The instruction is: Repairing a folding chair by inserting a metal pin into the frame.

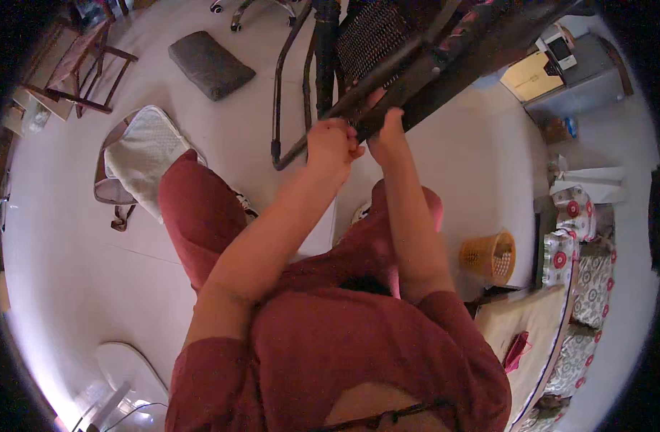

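Observation:
A dark tubular chair frame with a black mesh panel leans in from the upper right, tilted over the floor. My left hand is closed in a curled grip at the frame's lower end; what lies inside its fingers is hidden. Close beside it, my right hand wraps round a dark bar of the frame, with the thumb on top. A bent tube leg of the frame stands left of my hands. Both forearms reach forward over my knees.
A grey cushion and a chair with a pale cover lie on the floor at left. A wooden stool stands beyond. To the right are an orange basket, a wooden table and flower-patterned covers; lower left, a white fan-like object.

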